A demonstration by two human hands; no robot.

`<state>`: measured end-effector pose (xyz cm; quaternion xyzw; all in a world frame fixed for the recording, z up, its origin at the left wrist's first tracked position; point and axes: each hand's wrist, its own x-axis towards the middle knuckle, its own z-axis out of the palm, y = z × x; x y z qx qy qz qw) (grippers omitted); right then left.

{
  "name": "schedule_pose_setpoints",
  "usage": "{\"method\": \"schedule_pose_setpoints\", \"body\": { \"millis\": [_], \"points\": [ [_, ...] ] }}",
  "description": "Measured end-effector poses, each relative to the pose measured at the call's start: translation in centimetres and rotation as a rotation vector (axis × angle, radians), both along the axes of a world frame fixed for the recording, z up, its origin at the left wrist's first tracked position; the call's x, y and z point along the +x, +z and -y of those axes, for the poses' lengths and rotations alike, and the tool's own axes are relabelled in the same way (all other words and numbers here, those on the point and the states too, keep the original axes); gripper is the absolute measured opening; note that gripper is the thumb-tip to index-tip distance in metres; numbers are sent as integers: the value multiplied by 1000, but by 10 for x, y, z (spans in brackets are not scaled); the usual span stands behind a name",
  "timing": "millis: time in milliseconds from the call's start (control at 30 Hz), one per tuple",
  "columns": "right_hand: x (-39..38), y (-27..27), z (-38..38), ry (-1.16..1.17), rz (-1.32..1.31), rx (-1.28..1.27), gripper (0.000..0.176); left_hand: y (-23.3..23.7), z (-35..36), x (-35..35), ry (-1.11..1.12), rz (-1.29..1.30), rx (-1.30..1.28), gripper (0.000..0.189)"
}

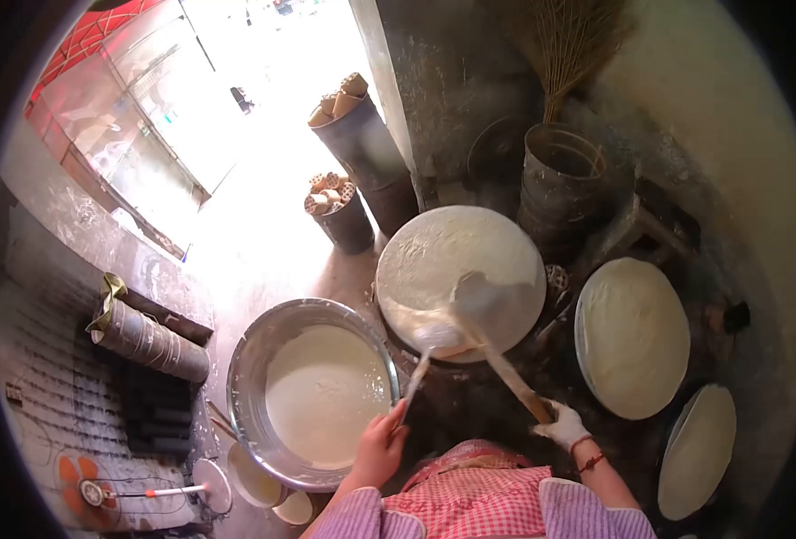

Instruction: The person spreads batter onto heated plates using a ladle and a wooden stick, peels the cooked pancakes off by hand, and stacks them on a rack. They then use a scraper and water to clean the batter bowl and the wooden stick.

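On my feed, the left hand (382,445) has its fingers wrapped tight round the handle of a ladle (435,338), whose bowl sits over the near rim of the round griddle (434,247). The right hand (564,424), gloved in white, has its fingers closed on the long handle of a wooden spreader (505,366). The spreader's blade lies on the griddle's thin batter layer, just beyond the ladle bowl. I see a metal basin (245,377) of pale batter just left of the griddle, close by the left hand. Two more batter-coated griddles (631,337) stand to the right, apart from both hands.
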<state>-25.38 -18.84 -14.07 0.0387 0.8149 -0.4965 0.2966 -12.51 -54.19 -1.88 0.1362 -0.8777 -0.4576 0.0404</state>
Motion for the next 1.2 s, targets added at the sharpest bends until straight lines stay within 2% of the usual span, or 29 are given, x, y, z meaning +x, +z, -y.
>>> {"method": "schedule_pose_setpoints", "body": {
  "millis": [33,67,133,167,200,233,300,367,433,533,633,700,833,967,1033,1133,1167,1200],
  "points": [
    [21,-4,4,-40,101,158,64,-9,2,-6,-61,-66,-27,47],
    [32,-42,9,-111,84,66,56,-22,8,-14,-127,-116,-44,47],
    [55,-44,26,-326,95,-107,42,-39,14,-31,-108,-127,271,45],
    [46,-7,69,-477,111,-200,35,-6,15,-32,22,147,630,45],
    [39,-3,96,-612,93,-432,30,6,16,-24,103,68,941,45],
    [28,19,123,-614,98,-596,31,35,15,-16,268,52,1143,45],
    [10,61,176,-483,156,-616,28,41,41,10,195,-176,1177,41],
    [3,70,230,-284,222,-627,24,44,72,29,276,-200,1193,38],
    [3,49,283,-259,372,-801,25,42,96,47,494,-140,1172,35],
    [10,50,327,-353,431,-735,29,16,129,87,657,-144,1162,35],
    [41,27,289,-464,473,-872,26,-3,147,127,788,-110,1157,34],
    [62,45,245,-486,464,-851,23,-13,146,140,835,-84,1164,34],
    [75,51,169,-584,271,-488,21,-14,138,148,867,-22,1173,34],
    [23,65,103,-434,281,-333,31,-3,117,135,818,-29,1180,34],
    [-8,66,87,-443,278,-253,31,2,106,133,807,-48,1176,34],
    [-46,54,71,-379,105,-220,27,2,91,123,762,-76,1194,33],
    [-47,63,80,-358,-49,-64,31,2,85,120,767,-83,1193,34],
    [-37,70,89,-313,-111,-16,32,3,79,119,775,-88,1193,34]
  ]
}}
